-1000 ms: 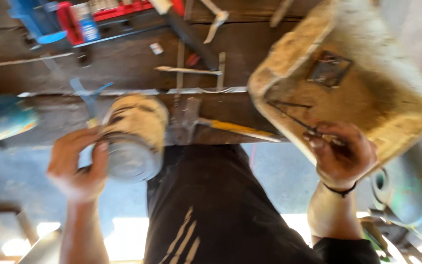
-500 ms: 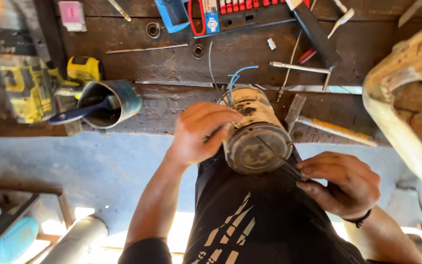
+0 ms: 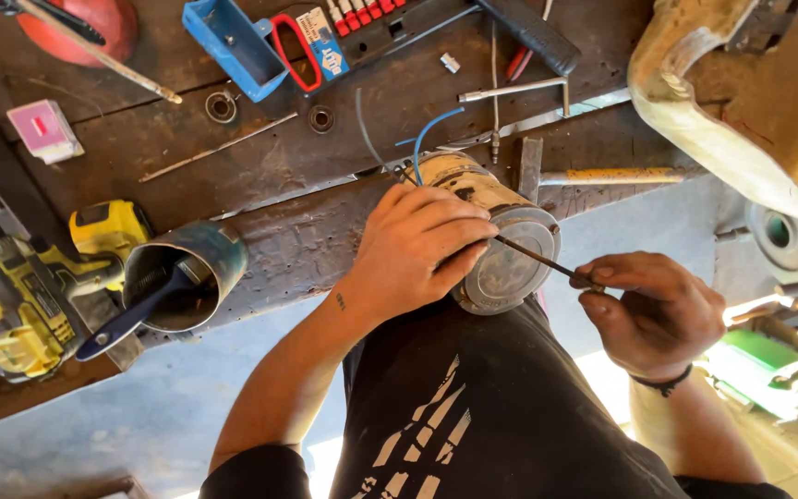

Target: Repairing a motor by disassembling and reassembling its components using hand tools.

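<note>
My left hand (image 3: 415, 248) grips a dirty cylindrical motor housing (image 3: 502, 242) with a round grey end cap, resting at the edge of the dark wooden workbench (image 3: 307, 166). Blue and grey wires (image 3: 422, 139) stick out of its far end. My right hand (image 3: 653, 310) pinches a thin dark metal rod (image 3: 538, 261) whose tip reaches under my left fingers at the cap's rim. A black band sits on my right wrist.
A blue-rimmed tin (image 3: 187, 273) with a dark handle in it stands at the bench edge, next to a yellow cordless drill (image 3: 39, 286). A hammer (image 3: 593, 174), a blue box (image 3: 233, 46), a red bit set (image 3: 344, 23) and a worn tan part (image 3: 741, 102) lie around.
The view swung left, then settled on the bench. My left hand brought the housing down to the bench edge, and my right hand came away from the tan part and holds the rod at the cap.
</note>
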